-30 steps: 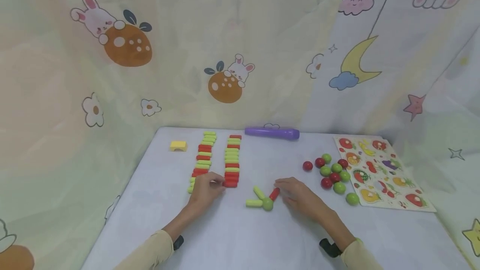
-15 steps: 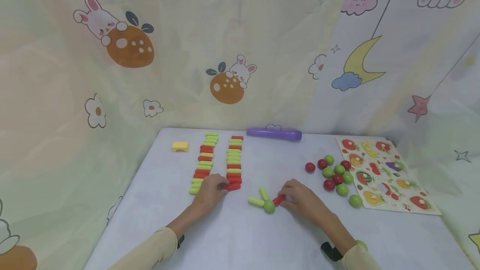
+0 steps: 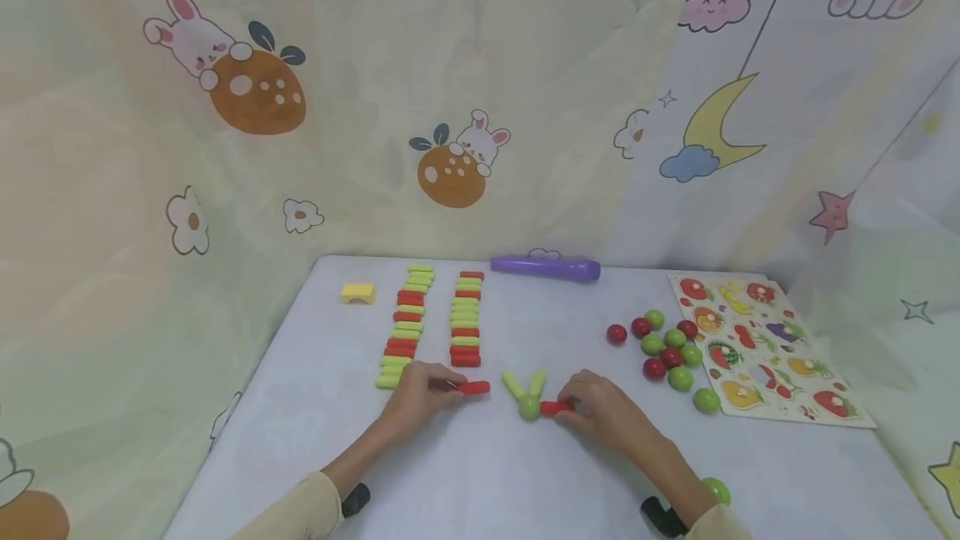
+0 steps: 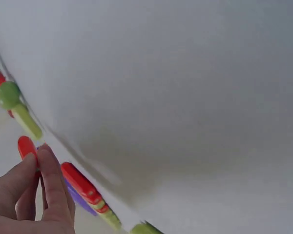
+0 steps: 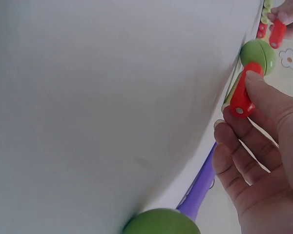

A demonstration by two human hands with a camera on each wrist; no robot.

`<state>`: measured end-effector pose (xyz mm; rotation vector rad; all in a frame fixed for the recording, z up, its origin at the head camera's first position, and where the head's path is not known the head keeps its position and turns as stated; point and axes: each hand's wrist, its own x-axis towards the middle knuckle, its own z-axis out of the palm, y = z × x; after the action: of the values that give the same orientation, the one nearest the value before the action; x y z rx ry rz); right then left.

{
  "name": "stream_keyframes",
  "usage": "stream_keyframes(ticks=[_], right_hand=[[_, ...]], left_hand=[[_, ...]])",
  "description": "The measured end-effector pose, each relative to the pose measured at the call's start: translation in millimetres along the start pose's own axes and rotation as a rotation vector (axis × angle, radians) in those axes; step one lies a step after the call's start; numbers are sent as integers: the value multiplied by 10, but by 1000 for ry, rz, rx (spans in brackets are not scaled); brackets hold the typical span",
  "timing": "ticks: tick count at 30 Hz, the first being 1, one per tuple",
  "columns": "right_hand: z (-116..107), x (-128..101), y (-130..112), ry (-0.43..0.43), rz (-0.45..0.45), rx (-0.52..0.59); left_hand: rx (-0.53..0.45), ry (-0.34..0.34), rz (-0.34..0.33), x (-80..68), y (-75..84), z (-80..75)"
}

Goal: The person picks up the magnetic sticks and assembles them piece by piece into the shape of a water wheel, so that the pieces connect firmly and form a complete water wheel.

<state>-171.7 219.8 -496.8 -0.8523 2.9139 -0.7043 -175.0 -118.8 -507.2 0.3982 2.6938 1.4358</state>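
Observation:
In the head view my left hand (image 3: 418, 400) pinches a short red magnetic stick (image 3: 474, 387) by one end, thumb against fingers, just left of a green ball (image 3: 529, 407). Two light green sticks (image 3: 513, 384) fan out from that ball towards the back in a V. My right hand (image 3: 606, 411) pinches another red magnetic stick (image 3: 552, 408), whose far end meets the ball's right side. A silver dot shows on this red stick's near end (image 5: 239, 110) in the right wrist view. There is a gap between the left hand's stick and the ball.
Two columns of red and green sticks (image 3: 465, 319) lie left of centre. Further out stand a yellow arched block (image 3: 357, 293), a purple rod (image 3: 545, 268), several red and green balls (image 3: 672, 338) and a fruit picture board (image 3: 772, 348). A green ball (image 3: 716, 490) lies by the right wrist.
My left hand has drawn a red stick off the near end of the right column and moved it towards the ball. My right hand's red stick has swung from slanting to roughly level.

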Motion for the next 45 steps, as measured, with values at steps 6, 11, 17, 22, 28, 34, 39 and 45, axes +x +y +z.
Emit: stream_keyframes(ticks=[6,11,17,22,28,34,39,45], right_hand=[[30,-5,-17,15,25,10],[43,1,-27,13,18,29],[66,-4,-29,7,14,18],[75,-18,-72,13,30,37],[75,-48,-153,15,73,82],[73,-69,-128,35,98,118],[48,-14,-81,129,47,26],[87,118,-60,78,-89,-69]], left_hand=[[-83,-69,32,9,64,95],[-67,-85,63,56,80,187],[-59,-107,84,89,102,266],[-81,-113,44,99,142,181],[114,85,62,223,55,12],[400,126,104,346,-104,19],[484,129,155,362,-135,76],[449,118,123,304,-70,95]])
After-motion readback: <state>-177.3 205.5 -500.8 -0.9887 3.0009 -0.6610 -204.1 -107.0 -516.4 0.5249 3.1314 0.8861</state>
